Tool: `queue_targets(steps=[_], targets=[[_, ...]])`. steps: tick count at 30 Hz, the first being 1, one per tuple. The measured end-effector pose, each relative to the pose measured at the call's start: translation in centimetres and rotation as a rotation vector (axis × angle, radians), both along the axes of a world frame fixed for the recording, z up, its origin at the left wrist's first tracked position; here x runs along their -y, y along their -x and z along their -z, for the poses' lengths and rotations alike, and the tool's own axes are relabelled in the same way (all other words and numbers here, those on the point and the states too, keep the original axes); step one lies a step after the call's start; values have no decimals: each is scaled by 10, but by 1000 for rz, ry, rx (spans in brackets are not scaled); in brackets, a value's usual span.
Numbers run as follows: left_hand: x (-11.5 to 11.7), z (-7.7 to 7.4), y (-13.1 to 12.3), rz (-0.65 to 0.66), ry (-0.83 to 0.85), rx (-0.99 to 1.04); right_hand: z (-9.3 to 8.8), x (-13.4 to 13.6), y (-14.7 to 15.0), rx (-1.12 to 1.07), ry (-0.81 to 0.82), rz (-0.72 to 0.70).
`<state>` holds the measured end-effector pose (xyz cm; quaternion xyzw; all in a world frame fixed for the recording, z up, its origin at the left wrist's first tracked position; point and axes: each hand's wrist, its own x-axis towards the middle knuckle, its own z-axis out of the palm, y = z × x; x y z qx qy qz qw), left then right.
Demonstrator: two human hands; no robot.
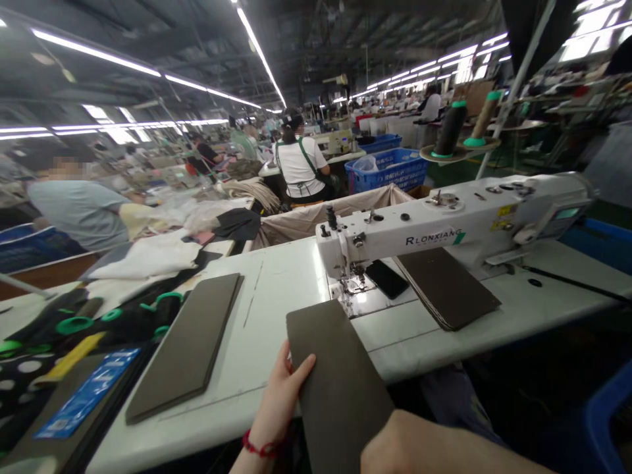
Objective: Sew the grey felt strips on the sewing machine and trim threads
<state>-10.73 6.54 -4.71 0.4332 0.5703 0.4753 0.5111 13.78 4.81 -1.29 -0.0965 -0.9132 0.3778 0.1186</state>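
A long dark olive-brown panel (338,368) with rounded corners is held at the front edge of the table, its far end near the sewing machine's needle area. My left hand (286,388), a red bracelet at the wrist, grips its left edge with the thumb on top. Closed at the near right edge is my right hand (395,444), its fingertips hidden. Beyond the panel stands a white sewing machine (395,227). A stack of similar brown panels (449,289) lies under the machine's arm, and another stack (190,345) rests to the left.
A black phone (388,279) lies by the needle plate. Thread spools (168,309), dark cloth and a blue strip (89,394) crowd the left side. Thread cones (450,128) stand behind the machine. Co-workers sit ahead (301,164) and at left (79,210). A blue crate (388,172) stands beyond.
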Motion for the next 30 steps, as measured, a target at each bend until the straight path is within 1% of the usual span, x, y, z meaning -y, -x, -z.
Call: queue_targets(steps=[1, 2, 3, 4, 5, 6, 7, 8, 9, 11, 13, 16, 19, 21, 24, 27, 30], targets=[[0, 3, 10, -80, -105, -225, -3, -12, 4, -10, 31, 47], [-1, 6, 17, -148, -209, -468, -3, -26, 8, -14, 37, 135], [-2, 9, 23, -178, -302, -704, -1, -41, 13, 2, 3, 262], [-2, 11, 26, -143, -371, -910, 4, -58, 19, 30, -62, 405], [-3, 14, 27, -48, -414, -1072, 10, -76, 24, 81, -140, 524], [-5, 15, 27, 83, -435, -1184, 16, -92, 30, 142, -221, 608], [-6, 16, 27, 213, -438, -1251, 23, -108, 36, 197, -293, 658], [-8, 16, 26, 314, -430, -1292, 29, -122, 41, 242, -350, 682], [-10, 16, 26, 372, -415, -1318, 34, -134, 45, 274, -391, 691], [-14, 12, 27, 397, -393, -1343, 40, -150, 52, 303, -427, 694], [-17, 8, 30, 420, -396, -1337, 41, -157, 55, 311, -432, 699], [-20, 3, 36, 459, -415, -1309, 40, -156, 50, 310, -429, 691], [-24, 4, 37, 466, -424, -1293, 40, -150, 36, 308, -424, 671], [-32, 6, 33, 478, -427, -1290, 43, -146, 28, 313, -424, 673], [-49, 8, 24, 507, -434, -1281, 50, -143, 21, 320, -431, 716], [-66, 6, 14, 526, -438, -1265, 56, -141, 20, 300, -435, 770], [-73, 3, 9, 548, -438, -1256, 60, -141, 20, 276, -431, 800]])
